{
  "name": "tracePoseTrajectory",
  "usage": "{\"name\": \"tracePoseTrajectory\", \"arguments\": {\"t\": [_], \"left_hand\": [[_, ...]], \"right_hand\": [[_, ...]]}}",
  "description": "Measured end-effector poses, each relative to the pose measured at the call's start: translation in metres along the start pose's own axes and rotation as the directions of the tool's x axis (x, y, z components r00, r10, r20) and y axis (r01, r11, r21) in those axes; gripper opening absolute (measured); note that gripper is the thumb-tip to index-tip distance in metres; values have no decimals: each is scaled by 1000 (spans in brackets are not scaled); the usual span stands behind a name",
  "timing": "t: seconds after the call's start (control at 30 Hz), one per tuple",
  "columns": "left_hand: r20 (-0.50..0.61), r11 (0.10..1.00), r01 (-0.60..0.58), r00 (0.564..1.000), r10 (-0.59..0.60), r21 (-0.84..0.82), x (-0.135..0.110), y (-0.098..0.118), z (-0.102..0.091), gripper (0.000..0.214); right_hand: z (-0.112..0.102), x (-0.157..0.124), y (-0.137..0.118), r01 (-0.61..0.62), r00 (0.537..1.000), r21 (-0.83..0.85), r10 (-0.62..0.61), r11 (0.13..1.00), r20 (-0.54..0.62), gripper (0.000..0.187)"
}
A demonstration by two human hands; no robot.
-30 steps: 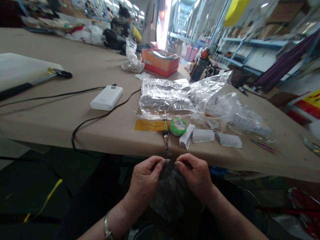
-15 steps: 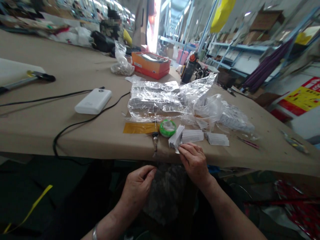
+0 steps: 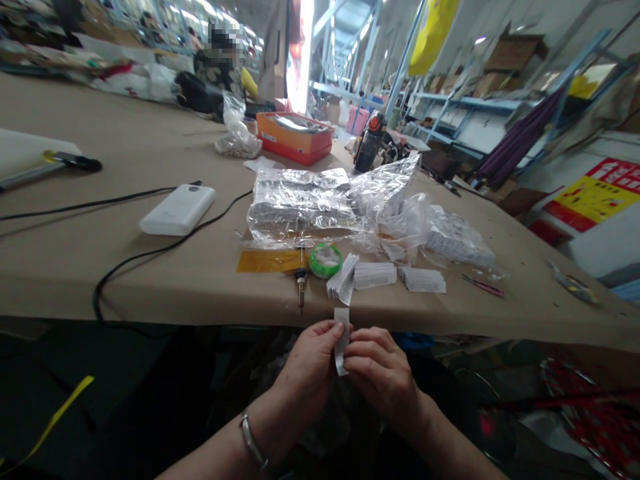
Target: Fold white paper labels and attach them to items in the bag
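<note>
A narrow white paper label (image 3: 341,345) stands upright between my two hands, just off the table's front edge. My left hand (image 3: 313,360) pinches it with the thumb across its face. My right hand (image 3: 383,367) has its bent fingertips on the label's right side. Just beyond lies a fanned stack of white labels (image 3: 343,279), with two more label stacks, a middle one (image 3: 375,275) and a right one (image 3: 424,281), beside it. A green-rimmed round container (image 3: 325,260) and a soldering-iron-like tool (image 3: 301,287) with a metal tip lie left of the stacks.
Clear plastic bags (image 3: 305,207) with packed contents lie behind the labels. A white power bank (image 3: 179,210) and black cable (image 3: 107,280) are at left. An amber strip (image 3: 267,261), tweezers (image 3: 483,286), pliers (image 3: 570,283) and an orange box (image 3: 295,140) are on the brown table (image 3: 200,287).
My right hand has drawn a label from the fanned stack back toward me. My left hand has moved up and right to take hold of it too.
</note>
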State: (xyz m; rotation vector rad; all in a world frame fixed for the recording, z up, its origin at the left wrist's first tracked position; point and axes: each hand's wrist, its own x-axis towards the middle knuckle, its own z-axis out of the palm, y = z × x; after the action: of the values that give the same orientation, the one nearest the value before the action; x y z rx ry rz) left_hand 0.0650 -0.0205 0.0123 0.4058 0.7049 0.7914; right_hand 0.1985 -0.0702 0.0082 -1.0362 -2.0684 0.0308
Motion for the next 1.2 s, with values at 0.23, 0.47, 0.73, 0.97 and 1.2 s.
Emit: {"name": "tracePoseTrajectory", "arguments": {"t": [0.23,0.47,0.73,0.97,1.2], "left_hand": [[-181,963,116,981,-73,244,-5,2,1,11],[-192,955,156,975,-108,254,-9,-1,-6,12],[-181,950,215,968,-176,226,-11,0,-3,11],[-170,952,187,974,-148,241,-12,-1,-5,10],[-170,947,202,972,-162,250,-12,-2,-6,11]], "right_hand": [[-17,21,50,-269,955,-398,297,877,9,46],[-14,9,65,-264,944,-472,326,841,53,29],[-28,24,72,-306,936,-331,346,893,66,30],[-37,40,72,-164,927,-408,282,898,246,11],[-34,27,84,-112,976,-387,175,915,133,17]]}}
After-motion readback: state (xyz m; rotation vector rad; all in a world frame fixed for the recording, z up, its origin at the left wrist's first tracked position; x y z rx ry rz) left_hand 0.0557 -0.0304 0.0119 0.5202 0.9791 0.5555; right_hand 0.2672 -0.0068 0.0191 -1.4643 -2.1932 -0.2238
